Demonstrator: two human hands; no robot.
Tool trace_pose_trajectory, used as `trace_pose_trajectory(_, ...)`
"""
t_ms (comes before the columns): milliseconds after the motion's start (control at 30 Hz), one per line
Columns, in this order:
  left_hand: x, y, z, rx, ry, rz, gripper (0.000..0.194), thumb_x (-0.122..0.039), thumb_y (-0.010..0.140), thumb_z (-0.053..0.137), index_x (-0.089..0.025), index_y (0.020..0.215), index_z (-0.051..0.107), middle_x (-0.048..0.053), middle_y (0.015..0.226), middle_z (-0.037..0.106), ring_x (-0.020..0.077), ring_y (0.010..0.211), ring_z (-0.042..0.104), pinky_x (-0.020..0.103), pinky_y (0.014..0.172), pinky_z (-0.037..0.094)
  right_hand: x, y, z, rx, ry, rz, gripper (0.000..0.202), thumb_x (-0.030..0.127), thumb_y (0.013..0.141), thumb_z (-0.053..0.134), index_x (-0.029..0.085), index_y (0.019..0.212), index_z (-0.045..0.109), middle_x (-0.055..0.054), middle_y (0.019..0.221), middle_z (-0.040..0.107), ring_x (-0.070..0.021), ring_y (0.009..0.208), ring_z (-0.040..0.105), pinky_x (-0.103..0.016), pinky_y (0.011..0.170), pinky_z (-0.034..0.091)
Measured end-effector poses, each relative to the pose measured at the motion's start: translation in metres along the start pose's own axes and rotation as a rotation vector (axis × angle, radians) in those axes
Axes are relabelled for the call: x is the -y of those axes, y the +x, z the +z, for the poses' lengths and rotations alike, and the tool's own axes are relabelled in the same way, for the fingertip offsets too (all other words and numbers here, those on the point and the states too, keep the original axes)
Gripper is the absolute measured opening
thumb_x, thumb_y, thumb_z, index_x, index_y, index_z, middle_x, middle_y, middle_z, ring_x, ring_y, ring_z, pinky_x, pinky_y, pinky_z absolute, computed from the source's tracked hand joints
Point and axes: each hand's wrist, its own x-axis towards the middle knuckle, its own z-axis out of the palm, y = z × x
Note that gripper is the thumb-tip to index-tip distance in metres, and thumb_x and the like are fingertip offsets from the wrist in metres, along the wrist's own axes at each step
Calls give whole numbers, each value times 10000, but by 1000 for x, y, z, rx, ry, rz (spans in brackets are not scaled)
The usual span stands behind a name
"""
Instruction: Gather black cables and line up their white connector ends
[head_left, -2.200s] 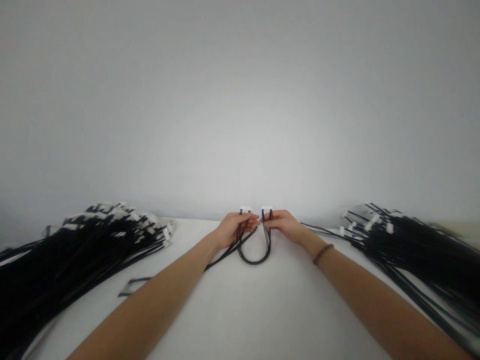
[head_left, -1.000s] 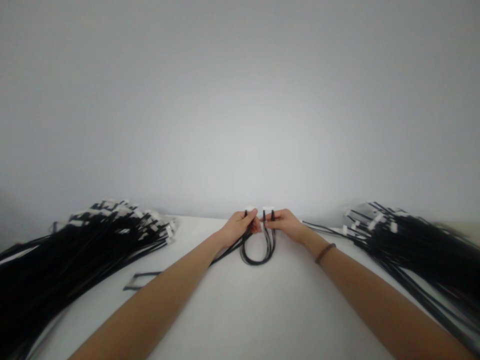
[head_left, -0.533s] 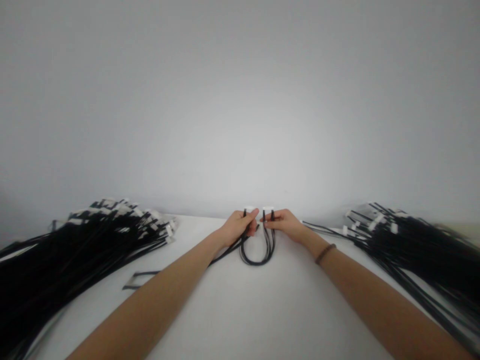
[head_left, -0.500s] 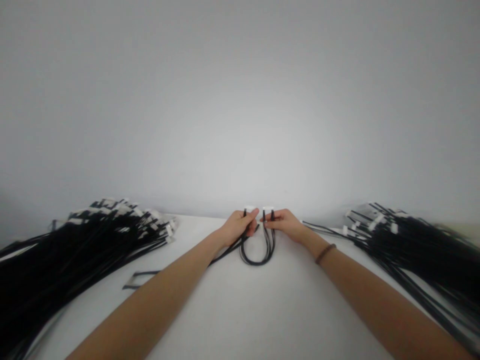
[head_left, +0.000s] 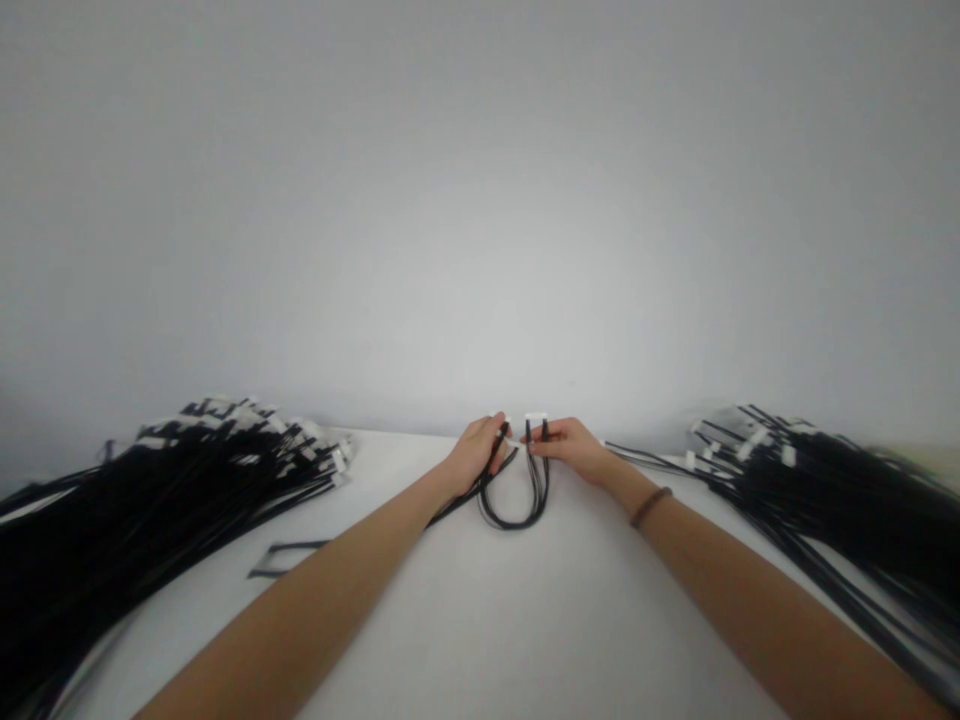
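A black wire harness (head_left: 512,525) with white connectors hangs in a U-shaped loop between my two hands. My left hand (head_left: 480,452) is closed on the harness wires near one end; its white connector is mostly covered by the fingers. My right hand (head_left: 562,440) pinches the other end, just below an upright white connector (head_left: 536,416). A small white piece shows between the two hands, too small to make out. From under my left forearm, a further stretch of black wire runs out to the left on the white table (head_left: 480,620).
On the left lies a large heap of black wire harnesses (head_left: 187,500) with white connectors pointing away. A second heap of harnesses (head_left: 825,500) lies on the right, some wires reaching towards my right wrist. A pale wall (head_left: 480,200) rises behind the table.
My left hand has turned and its fingers have shifted over the connector, which shows less now. The wire end at the left has slid slightly right. My right hand stays in place.
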Motion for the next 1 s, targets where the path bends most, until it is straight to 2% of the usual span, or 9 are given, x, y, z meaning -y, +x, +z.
trace_pose_trajectory(100, 3, 3, -2, 55, -113, -29, 332, -383, 770, 305, -151, 598, 470, -46, 294, 352, 73, 319, 297, 203, 380, 232, 1, 0, 0, -18, -14, 9, 278, 221, 521, 661, 102, 772, 637, -22, 674, 603, -126, 641, 525, -282, 682, 395)
trace_pose_trajectory(233, 2, 7, -8, 128, -239, -198, 232, -342, 724, 446, -130, 747, 538, -7, 481, 518, 54, 354, 364, 181, 343, 203, 1, 0, 1, -17, -6, 1, 269, 232, 514, 663, 106, 751, 637, -19, 674, 599, -120, 629, 519, -278, 671, 389)
trace_pose_trajectory(300, -1, 7, -11, 157, -318, -254, 255, -340, 699, 518, -134, 847, 550, 12, 622, 569, 42, 401, 413, 167, 371, 263, 2, -1, 1, -13, 6, -15, 260, 238, 512, 664, 111, 737, 635, -21, 692, 603, -123, 641, 522, -282, 683, 385)
trace_pose_trajectory(400, -3, 6, -13, 161, -405, -258, 258, -310, 678, 575, -129, 862, 559, 35, 713, 587, 51, 497, 482, 172, 474, 360, 4, -2, 2, -10, 5, -24, 261, 249, 515, 663, 110, 735, 634, -30, 714, 608, -136, 668, 527, -294, 703, 386)
trace_pose_trajectory(633, 3, 7, -14, 175, -449, -233, 255, -274, 667, 600, -115, 865, 578, 34, 700, 581, 43, 511, 489, 159, 488, 375, 2, -1, 0, 12, -9, -46, 298, 254, 534, 653, 112, 796, 641, -45, 751, 613, -162, 743, 533, -321, 749, 380)
trace_pose_trajectory(1000, 0, 5, -11, 157, -464, -230, 236, -262, 658, 609, -109, 836, 587, 2, 598, 544, 38, 497, 458, 160, 486, 356, -3, 1, -1, -36, 12, -25, 297, 237, 501, 679, 114, 769, 646, -24, 679, 611, -131, 653, 530, -302, 705, 385)
